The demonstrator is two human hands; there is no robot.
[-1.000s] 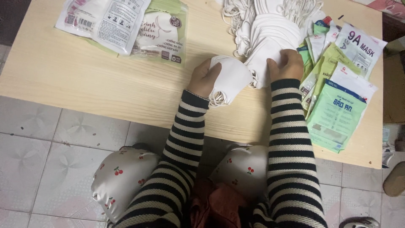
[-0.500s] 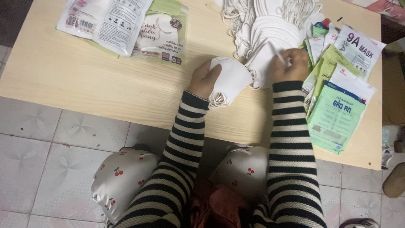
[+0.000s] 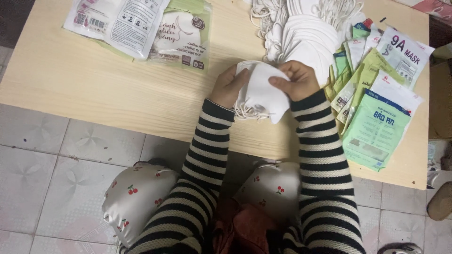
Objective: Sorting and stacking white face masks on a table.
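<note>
A small stack of folded white face masks (image 3: 262,89) with loose ear loops hangs between both hands over the near edge of a low wooden table (image 3: 84,80). My left hand (image 3: 228,85) grips the stack's left side. My right hand (image 3: 295,79) pinches its upper right part with thumb and fingers. Just behind the hands lies a large pile of white masks (image 3: 301,33) with tangled ear loops. Both arms wear black-and-white striped sleeves.
Green and white mask packets (image 3: 376,89) lie fanned at the table's right. More flat packets (image 3: 141,26) sit at the back left. My knees in cherry-print trousers (image 3: 136,197) are below the table, over a tiled floor (image 3: 37,155).
My right hand left the big pile with a mask and came back to the stack that my left hand holds. Both hands now grip the stack together.
</note>
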